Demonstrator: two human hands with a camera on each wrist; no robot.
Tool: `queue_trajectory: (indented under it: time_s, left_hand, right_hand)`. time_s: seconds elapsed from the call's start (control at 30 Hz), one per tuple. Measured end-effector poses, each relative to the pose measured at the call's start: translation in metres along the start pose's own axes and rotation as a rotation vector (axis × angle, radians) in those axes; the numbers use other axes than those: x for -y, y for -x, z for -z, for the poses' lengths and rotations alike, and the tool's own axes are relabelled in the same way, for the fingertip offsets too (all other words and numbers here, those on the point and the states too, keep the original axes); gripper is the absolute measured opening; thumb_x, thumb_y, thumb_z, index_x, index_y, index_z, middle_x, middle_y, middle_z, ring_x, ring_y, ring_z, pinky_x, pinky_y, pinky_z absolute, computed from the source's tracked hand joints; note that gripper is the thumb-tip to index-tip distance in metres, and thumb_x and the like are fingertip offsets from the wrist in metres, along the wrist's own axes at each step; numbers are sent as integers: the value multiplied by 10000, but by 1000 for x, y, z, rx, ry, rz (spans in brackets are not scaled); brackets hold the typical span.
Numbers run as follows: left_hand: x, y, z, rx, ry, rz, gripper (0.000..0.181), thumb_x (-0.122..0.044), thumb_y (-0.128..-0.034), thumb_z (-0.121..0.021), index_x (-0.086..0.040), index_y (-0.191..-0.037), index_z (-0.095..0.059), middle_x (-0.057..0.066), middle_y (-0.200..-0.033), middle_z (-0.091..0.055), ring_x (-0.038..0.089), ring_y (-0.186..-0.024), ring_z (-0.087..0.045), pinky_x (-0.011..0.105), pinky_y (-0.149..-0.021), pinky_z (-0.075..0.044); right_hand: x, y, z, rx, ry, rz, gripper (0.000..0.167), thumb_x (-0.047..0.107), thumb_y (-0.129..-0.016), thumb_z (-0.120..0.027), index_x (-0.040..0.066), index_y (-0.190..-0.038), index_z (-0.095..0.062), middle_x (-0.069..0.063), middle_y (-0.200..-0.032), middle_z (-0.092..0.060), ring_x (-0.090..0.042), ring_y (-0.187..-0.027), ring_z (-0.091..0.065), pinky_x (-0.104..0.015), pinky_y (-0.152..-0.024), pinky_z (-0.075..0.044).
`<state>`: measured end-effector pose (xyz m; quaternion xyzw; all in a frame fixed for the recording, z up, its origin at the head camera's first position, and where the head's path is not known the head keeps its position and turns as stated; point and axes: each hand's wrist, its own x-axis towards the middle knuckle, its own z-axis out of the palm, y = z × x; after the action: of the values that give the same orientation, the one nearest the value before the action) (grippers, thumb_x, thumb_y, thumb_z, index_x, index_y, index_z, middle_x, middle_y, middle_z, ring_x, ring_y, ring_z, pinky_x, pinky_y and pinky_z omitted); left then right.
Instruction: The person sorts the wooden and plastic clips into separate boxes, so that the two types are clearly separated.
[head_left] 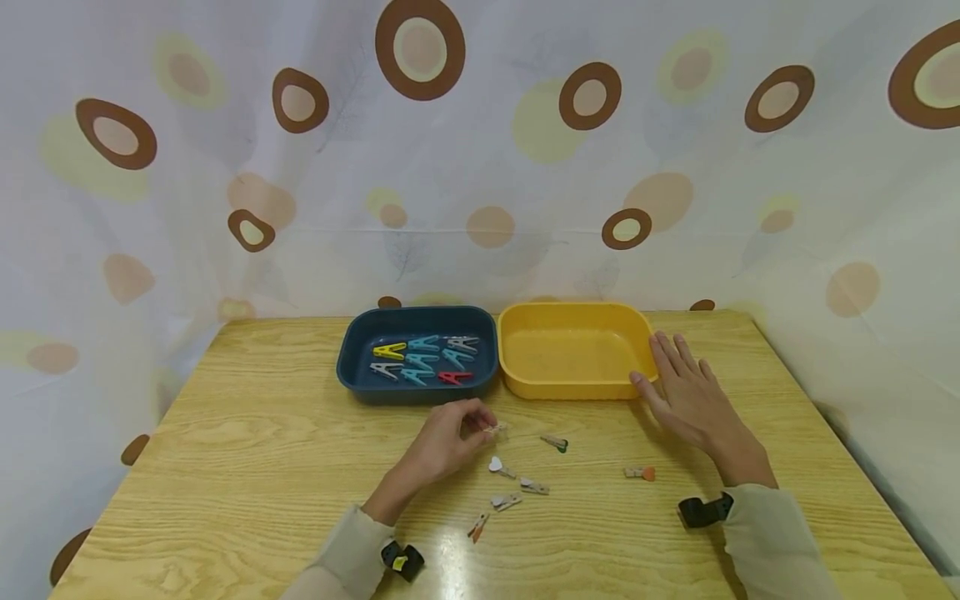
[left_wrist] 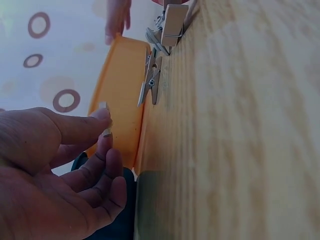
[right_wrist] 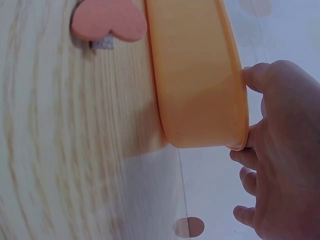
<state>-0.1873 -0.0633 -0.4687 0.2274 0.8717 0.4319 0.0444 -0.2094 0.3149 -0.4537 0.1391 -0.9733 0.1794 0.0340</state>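
My left hand (head_left: 444, 443) pinches a small wooden clothespin (head_left: 495, 428) between thumb and forefinger, just in front of the trays. Up close in the left wrist view, only the pale ends of this clothespin (left_wrist: 106, 132) show past the fingertips. On the right, my right hand (head_left: 693, 407) lies against the right end of the yellow tray (head_left: 570, 390), fingers spread and thumb near its front corner. The right wrist view has the thumb and fingers touching the tray's rim (right_wrist: 241, 107). No objects lie inside the yellow tray.
Left of the yellow tray, a dark blue tray (head_left: 416, 398) holds several plastic clothespins. Small wooden clothespins lie on the table: a green-ended one (head_left: 556, 442), an orange-heart one (head_left: 640, 473), several white-ended ones (head_left: 534, 486) and another orange-ended one (head_left: 477, 527). A patterned cloth (head_left: 450, 167) hangs behind.
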Motion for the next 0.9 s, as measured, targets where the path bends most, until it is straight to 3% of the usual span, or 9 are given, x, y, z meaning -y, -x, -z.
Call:
queue_trajectory:
  time_s: [0.27,0.53,0.9]
  left_hand:
    - [-4,2,6,2,-4,12,74,-76,-937,-758,-106,-997,-726,-51,-900,-673,118,-824,-606,251,-761,-534]
    - [-10,-2,8,-12,-2,-37,52,-99,-947,-752,-126,-978,-721,-65,-899,-676,89,-830,-613,262,-769,-547]
    - [-19,-8,10,-56,19,-56,64,-116,-949,-753,-151,-966,-702,-74,-906,-663,100,-850,-613,237,-740,-523]
  right_hand:
    - [2,-5,-1,11,15,5,813,514,-1097,-354,-35,-1624,-68,-234,-1694,-21,-453,-1547,9,-718,-1163,-68]
    - [-1,-4,1,5,11,11,802,501,-1101,-354,-30,-1626,-61,-227,-1695,-13,-451,-1548,16,-714,-1167,-52]
    - [-3,-2,0,-31,12,55,781,451,-1104,-398,-45,-1620,-85,-245,-1689,-43,-437,-1551,19,-702,-1174,-36]
